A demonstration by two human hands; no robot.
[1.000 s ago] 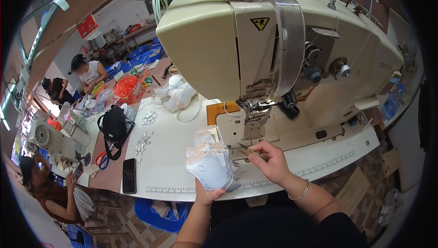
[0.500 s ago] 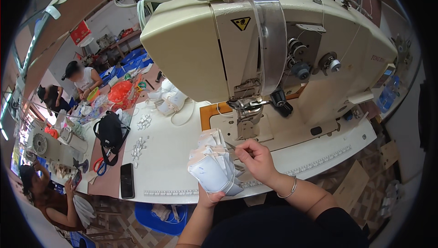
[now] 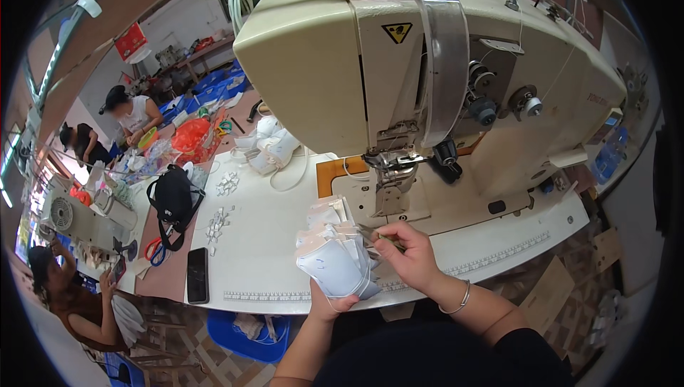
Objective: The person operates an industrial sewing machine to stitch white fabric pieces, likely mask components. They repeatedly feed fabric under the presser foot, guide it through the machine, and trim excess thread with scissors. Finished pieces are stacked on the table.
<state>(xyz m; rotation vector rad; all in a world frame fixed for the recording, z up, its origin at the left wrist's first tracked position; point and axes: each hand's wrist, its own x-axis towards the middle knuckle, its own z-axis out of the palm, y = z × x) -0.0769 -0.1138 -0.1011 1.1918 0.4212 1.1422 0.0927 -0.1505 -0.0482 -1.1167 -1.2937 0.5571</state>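
A stack of pale blue and cream fabric cups [image 3: 331,269], tied round with thin white cord, is held up in front of the sewing machine. My left hand [image 3: 333,305] grips this stack from below, its fingers mostly hidden behind the fabric. At the stack's right side, my right hand [image 3: 410,255] is closed on a small slim metal tool [image 3: 388,240]. The tool's tip lies by the fabric edges, but its exact kind is hard to make out. The large cream sewing machine [image 3: 306,66] stands beyond, with its needle and foot area [image 3: 392,173] just past the stack.
On the white table [image 3: 263,273] are a black phone [image 3: 197,275], small white pieces [image 3: 217,223] and a white tied bundle [image 3: 274,145]. A black bag [image 3: 174,198] and scissors [image 3: 155,251] lie left. A blue tub [image 3: 246,341] is below. Other people sit left.
My right hand has drawn slightly right and down, and more of the tool shows in it. The view has shifted a little, while my left hand keeps the stack.
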